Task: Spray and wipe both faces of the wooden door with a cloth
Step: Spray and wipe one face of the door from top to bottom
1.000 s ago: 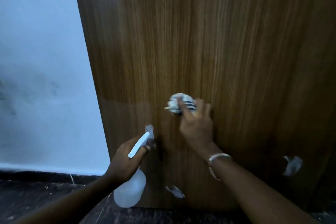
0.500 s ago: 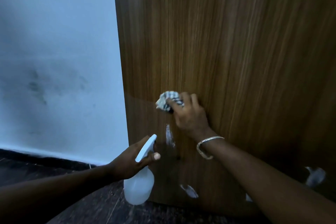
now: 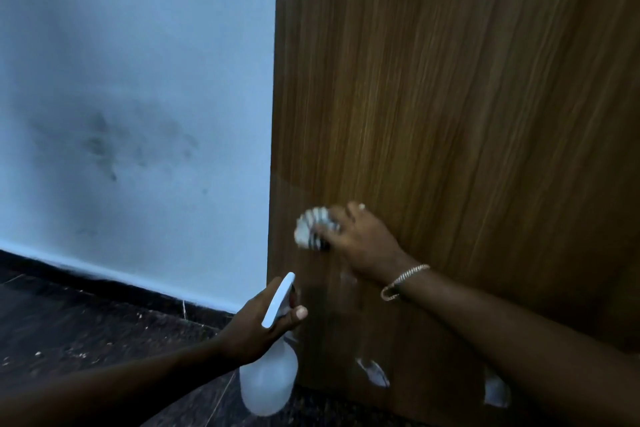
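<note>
- Task surface: the wooden door [image 3: 450, 114] stands upright ahead of me and to the right. Its long axis is vertical, and the grain runs the same way.
- Door edge: one vertical edge runs down the middle of the view, with a pale wall [image 3: 138, 62] to its left and a dark floor [image 3: 86, 322] below.
- Right hand [image 3: 363, 243]: the fingers are curled round a bunched striped cloth [image 3: 313, 227] and press it against the door face, low down and near that edge. A bracelet [image 3: 403, 279] sits on the wrist.
- Left hand [image 3: 256, 326]: it grips the neck of a white spray bottle [image 3: 268, 381], with the thumb across the front and the bottle body hanging below. It is held just beside the door's lower corner. I cannot tell whether it touches the face.
- Nearer hand: the right one reaches the door through the cloth, while the left sits lower, at the edge.
- Remaining marks: white patches [image 3: 374, 373] lie on the door near its bottom edge, below and to the right of the cloth.
- Judgement: the coming stroke turns on this offset — the cloth lies up and left of the patches, so I expect travel down and to the right.
- Far face: it is not in view, so I cannot tell its condition.
</note>
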